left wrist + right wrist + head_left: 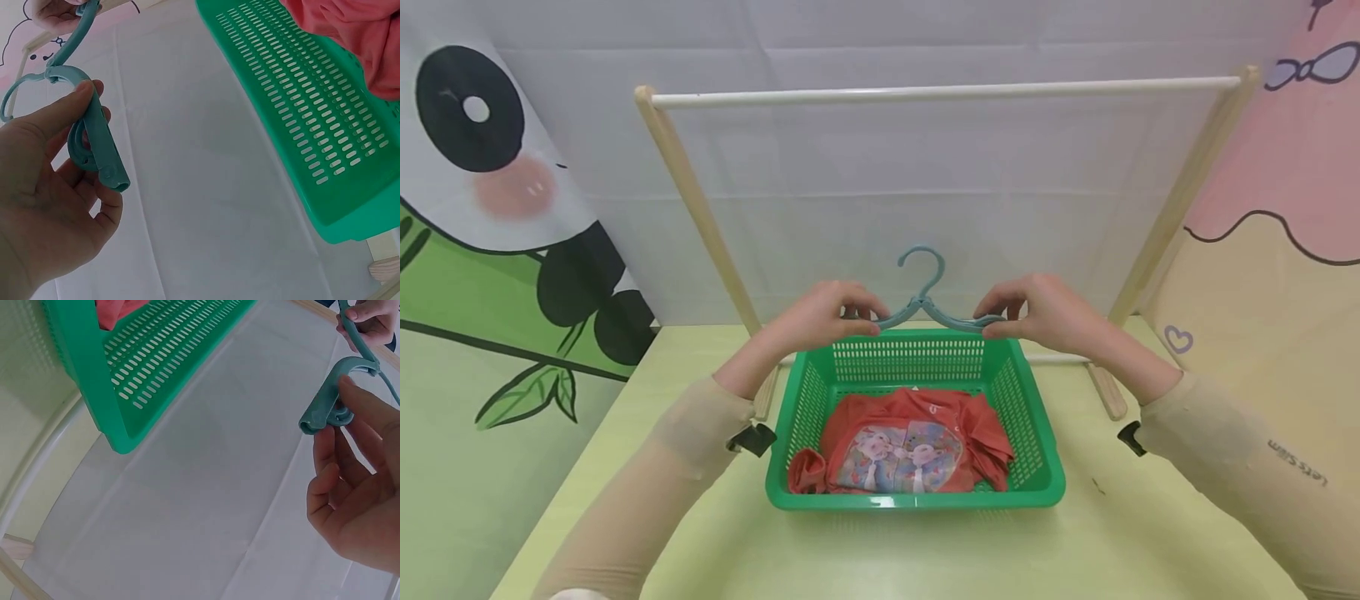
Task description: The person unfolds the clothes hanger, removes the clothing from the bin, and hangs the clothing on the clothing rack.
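A teal clothes hanger (921, 303) is held level above the far rim of a green basket, its hook pointing up. My left hand (835, 315) pinches the left arm of the hanger between thumb and fingers, as the left wrist view also shows (69, 181). On the other side my right hand (1037, 312) grips the right arm near its end. In the right wrist view the hanger's end (322, 415) sticks out past the fingers. Inside the green basket (917, 502) lies a crumpled red shirt (895, 408) with a printed picture on its front.
Behind the basket stands a wooden rack with a white rail (940, 92). Its slanting posts (703, 212) frame both hands, and a foot (1107, 392) rests on the yellow table (880, 554). White cloth (865, 158) and printed panels surround the table.
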### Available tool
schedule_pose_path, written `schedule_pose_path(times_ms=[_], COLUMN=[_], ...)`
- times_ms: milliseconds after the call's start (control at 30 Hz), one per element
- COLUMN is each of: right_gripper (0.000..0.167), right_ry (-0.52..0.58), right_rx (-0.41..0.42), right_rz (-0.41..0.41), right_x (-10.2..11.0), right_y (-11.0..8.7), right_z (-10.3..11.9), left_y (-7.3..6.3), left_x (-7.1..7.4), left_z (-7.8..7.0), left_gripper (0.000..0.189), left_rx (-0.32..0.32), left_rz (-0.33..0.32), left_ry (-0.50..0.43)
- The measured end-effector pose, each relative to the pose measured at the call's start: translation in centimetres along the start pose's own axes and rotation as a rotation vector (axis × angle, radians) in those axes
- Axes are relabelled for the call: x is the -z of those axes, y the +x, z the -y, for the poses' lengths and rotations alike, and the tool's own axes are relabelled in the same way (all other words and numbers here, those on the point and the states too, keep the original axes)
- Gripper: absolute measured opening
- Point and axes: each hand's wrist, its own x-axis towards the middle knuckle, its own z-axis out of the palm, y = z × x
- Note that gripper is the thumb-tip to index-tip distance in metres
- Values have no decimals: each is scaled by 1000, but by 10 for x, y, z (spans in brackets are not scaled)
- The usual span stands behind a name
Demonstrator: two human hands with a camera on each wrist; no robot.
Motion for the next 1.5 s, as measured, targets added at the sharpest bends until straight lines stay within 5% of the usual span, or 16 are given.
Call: schedule_pose_path(times_ms=[533,1500], right_gripper=[11,18], right_ry=[-93,94], right_rx=[63,-25], right_rz=[-97,-273], right_x=[-5,14], right_y=[-1,-9], right_z=[1,-6], left_y=[-2,-8], left_x=[-1,5], left_z=[1,14], left_gripper=[22,22], left_rx=[2,-1], left_rz=[-7,-105], left_ry=[-12,-36])
